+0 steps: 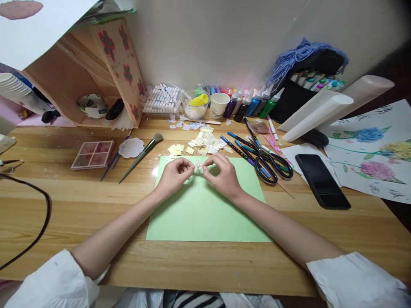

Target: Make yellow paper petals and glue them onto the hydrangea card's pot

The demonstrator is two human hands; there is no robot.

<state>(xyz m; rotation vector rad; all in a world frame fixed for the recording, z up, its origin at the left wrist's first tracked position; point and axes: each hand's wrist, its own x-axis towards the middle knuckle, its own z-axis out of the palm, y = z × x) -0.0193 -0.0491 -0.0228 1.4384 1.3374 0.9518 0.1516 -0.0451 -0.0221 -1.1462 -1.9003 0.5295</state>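
A small crumpled whitish piece (199, 166) is pinched between my two hands, over the upper part of a light green sheet (205, 214). My left hand (176, 173) holds its left side between thumb and fingertips. On its right side, my right hand (223, 174) grips it in the same way. Just beyond the sheet's far edge lies a loose pile of pale yellow and white paper scraps (208, 140). What the piece is made of is too small to tell.
Black scissors (266, 164) and markers lie right of the sheet, beside a phone (323, 182). Paint bottles (253, 102), a paper cup (219, 105) and a clear bowl (195, 109) stand behind. On the left are a brush (141, 158), a flower-shaped palette (131, 147) and a pink case (93, 155).
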